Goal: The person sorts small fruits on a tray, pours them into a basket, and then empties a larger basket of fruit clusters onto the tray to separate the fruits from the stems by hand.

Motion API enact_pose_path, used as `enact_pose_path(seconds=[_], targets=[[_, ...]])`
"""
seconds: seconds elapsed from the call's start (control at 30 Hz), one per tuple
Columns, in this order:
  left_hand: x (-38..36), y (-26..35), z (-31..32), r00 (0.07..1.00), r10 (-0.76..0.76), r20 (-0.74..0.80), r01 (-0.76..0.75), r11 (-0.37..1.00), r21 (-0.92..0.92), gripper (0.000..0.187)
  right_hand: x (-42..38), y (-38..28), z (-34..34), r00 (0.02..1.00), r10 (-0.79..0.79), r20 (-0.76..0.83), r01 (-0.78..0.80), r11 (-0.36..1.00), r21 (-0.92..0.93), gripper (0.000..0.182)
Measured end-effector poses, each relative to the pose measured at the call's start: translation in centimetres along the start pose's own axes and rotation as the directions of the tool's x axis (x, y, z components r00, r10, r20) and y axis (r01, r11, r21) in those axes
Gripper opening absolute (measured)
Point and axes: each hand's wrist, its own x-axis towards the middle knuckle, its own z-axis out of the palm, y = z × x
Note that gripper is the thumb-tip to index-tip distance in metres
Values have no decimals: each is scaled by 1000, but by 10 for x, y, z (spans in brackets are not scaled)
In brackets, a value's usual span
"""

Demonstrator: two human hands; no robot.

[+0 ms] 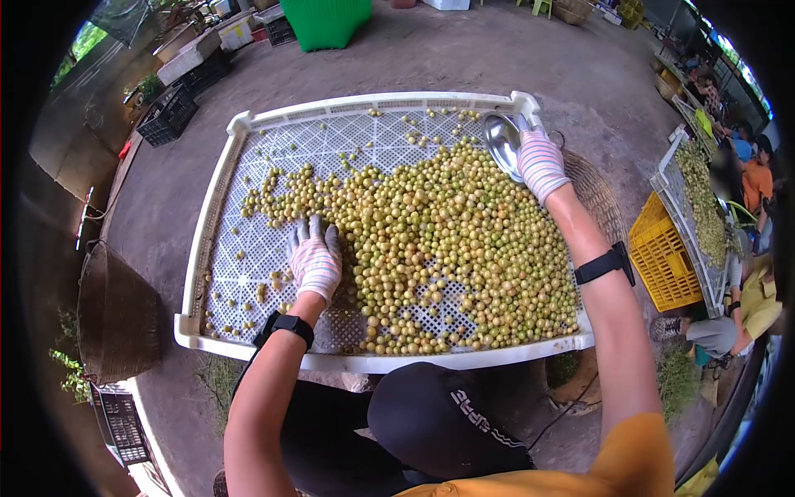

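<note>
A large white mesh tray (373,101) lies in front of me, with many small round yellow-green fruits (431,215) heaped over its middle and right. My left hand (315,258), in a striped glove with grey fingertips, rests at the left edge of the heap, fingers spread and touching the fruits. At the tray's far right corner, my right hand (540,164) wears a matching glove and grips the rim of a shiny metal bowl (500,147). The bowl is tilted, its hollow side partly in view.
A round woven basket (592,195) sits beneath the tray's right side. Farther right are a yellow crate (662,257), another fruit tray (700,207) and several people. A tall brown basket (118,313) stands left; black crates (167,116) and a green basket (325,23) are farther back.
</note>
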Motion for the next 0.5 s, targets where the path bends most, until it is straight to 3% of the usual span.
enact_pose_path(seconds=[0.1, 0.2, 0.27, 0.3, 0.33, 0.37, 0.47, 0.5], targets=[[-5, 30, 9, 998, 69, -10, -70, 996, -61, 48, -15, -15, -12, 988, 3, 152, -13, 998, 63, 54], [-7, 63, 11, 1000, -2, 28, 8, 978, -209, 47, -41, -31, -1, 989, 52, 142, -88, 961, 262, 50], [-8, 79, 16, 997, -42, 66, 60, 954, -292, 46, -66, -53, 4, 993, 46, 110, -76, 956, 283, 49], [-6, 84, 23, 996, -73, 60, 89, 935, -343, 46, -76, -69, -3, 974, 92, 207, -169, 905, 390, 49], [-4, 88, 29, 993, -105, 57, 119, 906, -407, 47, -86, -82, -1, 975, 104, 199, -176, 905, 388, 48], [-3, 94, 33, 990, -127, 58, 139, 870, -472, 48, -97, -93, 1, 974, 112, 197, -186, 892, 413, 48], [13, 101, 50, 954, -224, 197, 291, 546, -786, 54, -120, -122, 12, 970, 131, 206, -218, 843, 492, 57], [13, 107, 43, 955, -222, 196, 289, 557, -778, 56, -125, -130, 10, 968, 137, 208, -226, 834, 503, 56]])
